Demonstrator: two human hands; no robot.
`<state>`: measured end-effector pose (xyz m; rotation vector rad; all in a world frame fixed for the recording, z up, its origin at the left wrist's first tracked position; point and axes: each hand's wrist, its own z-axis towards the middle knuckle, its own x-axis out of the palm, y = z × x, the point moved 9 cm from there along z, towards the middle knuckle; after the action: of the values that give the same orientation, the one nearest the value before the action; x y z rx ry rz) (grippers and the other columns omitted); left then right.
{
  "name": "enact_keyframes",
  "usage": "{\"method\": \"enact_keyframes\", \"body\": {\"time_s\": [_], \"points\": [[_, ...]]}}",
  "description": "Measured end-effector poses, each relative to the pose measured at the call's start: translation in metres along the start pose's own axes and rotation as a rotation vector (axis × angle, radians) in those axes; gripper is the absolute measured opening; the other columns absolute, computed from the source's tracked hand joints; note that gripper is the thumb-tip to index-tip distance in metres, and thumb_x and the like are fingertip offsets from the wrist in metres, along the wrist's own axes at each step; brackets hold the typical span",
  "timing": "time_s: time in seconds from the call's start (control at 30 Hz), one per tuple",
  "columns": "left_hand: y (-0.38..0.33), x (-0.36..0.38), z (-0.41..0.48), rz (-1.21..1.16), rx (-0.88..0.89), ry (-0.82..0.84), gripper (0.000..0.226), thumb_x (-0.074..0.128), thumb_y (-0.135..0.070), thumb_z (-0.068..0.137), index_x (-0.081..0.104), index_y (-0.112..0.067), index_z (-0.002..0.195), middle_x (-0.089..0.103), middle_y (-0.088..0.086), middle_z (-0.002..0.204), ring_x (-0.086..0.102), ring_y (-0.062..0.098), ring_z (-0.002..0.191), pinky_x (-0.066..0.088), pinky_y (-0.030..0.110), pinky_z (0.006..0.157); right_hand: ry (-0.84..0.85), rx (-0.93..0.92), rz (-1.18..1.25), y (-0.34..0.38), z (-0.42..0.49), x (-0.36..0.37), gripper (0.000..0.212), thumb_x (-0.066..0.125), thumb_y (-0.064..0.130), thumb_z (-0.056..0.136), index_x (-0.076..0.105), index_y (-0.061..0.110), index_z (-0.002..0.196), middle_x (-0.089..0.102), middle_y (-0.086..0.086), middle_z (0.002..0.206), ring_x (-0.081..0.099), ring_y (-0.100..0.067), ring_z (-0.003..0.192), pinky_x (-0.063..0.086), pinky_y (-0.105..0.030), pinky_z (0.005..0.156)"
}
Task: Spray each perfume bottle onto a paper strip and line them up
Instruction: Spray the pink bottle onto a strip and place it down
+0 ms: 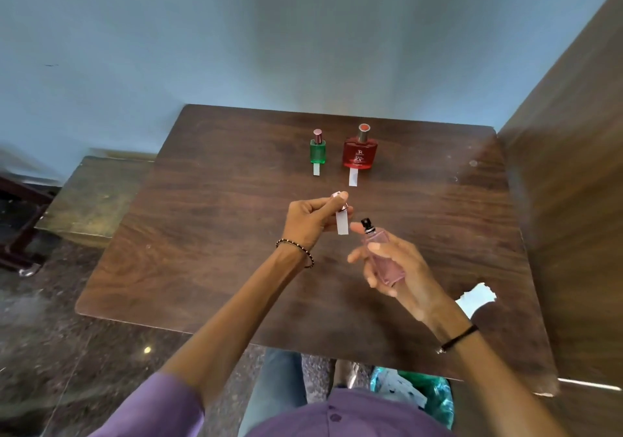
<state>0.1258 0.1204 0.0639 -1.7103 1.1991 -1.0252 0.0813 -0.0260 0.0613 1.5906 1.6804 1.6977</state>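
On the table [202,268], green bottle [318,154] and red bottle [359,156] stand on two strips [316,169]; your left hand [312,222] pinches a third strip [342,224], your right hand [409,273] grips the pink bottle [387,269].

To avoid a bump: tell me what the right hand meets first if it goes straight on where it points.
Probably the paper strip pinched in the left hand; the right hand, holding the pink perfume bottle, points at it. Depth is unclear.

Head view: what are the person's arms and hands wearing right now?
Both forearms are bare. At the left hand the wrist carries a dark beaded bracelet; at the right hand, a thin black band. A purple sleeve covers the left upper arm, matching the purple shirt.
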Motion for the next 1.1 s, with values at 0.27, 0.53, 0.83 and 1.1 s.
{"method": "enact_keyframes", "body": {"time_s": [0.27, 0.53, 0.83, 1.1], "points": [[0.005, 0.009, -0.010, 0.000, -0.045, -0.003, 0.034, 0.072, -0.023, 0.088, 0.072, 0.010, 0.096, 0.075, 0.022, 0.091, 0.075, 0.025, 0.085, 0.060, 0.028, 0.069, 0.035, -0.012, -0.059, 0.016, -0.003, 0.004, 0.049, 0.051, 0.026, 0.094, 0.049, 0.041, 0.141, 0.055, -0.003, 0.088, 0.038, -0.011, 0.050, 0.014, -0.026, 0.044], [0.009, 0.014, -0.010, -0.088, -0.146, -0.036, 0.035, 0.073, -0.024, 0.086, 0.072, 0.008, 0.099, 0.075, 0.022, 0.093, 0.075, 0.025, 0.082, 0.061, 0.030, 0.070, -0.236, -0.251, -1.160, 0.035, -0.002, 0.002, 0.036, 0.048, 0.033, 0.104, 0.037, 0.037, 0.137, 0.061, 0.005, 0.099, 0.060, -0.011, 0.078, 0.048, -0.032, 0.067], [0.011, 0.024, -0.009, -0.047, -0.196, -0.028, 0.032, 0.071, -0.027, 0.088, 0.073, 0.004, 0.097, 0.069, -0.002, 0.059, 0.064, 0.006, 0.050, 0.055, 0.021, 0.057, -0.339, -0.318, -1.527, 0.033, 0.005, 0.009, 0.047, 0.046, 0.033, 0.102, 0.028, 0.029, 0.146, 0.055, -0.004, 0.100, 0.063, -0.025, 0.067, 0.052, -0.036, 0.055], [0.013, 0.028, -0.005, -0.055, -0.204, -0.024, 0.031, 0.074, -0.028, 0.086, 0.074, 0.002, 0.095, 0.075, 0.011, 0.079, 0.074, 0.017, 0.070, 0.059, 0.026, 0.065, -0.368, -0.349, -1.485, 0.038, 0.003, 0.008, 0.043, 0.045, 0.031, 0.103, 0.031, 0.026, 0.143, 0.057, -0.005, 0.102, 0.064, -0.025, 0.070, 0.054, -0.038, 0.055]]}}
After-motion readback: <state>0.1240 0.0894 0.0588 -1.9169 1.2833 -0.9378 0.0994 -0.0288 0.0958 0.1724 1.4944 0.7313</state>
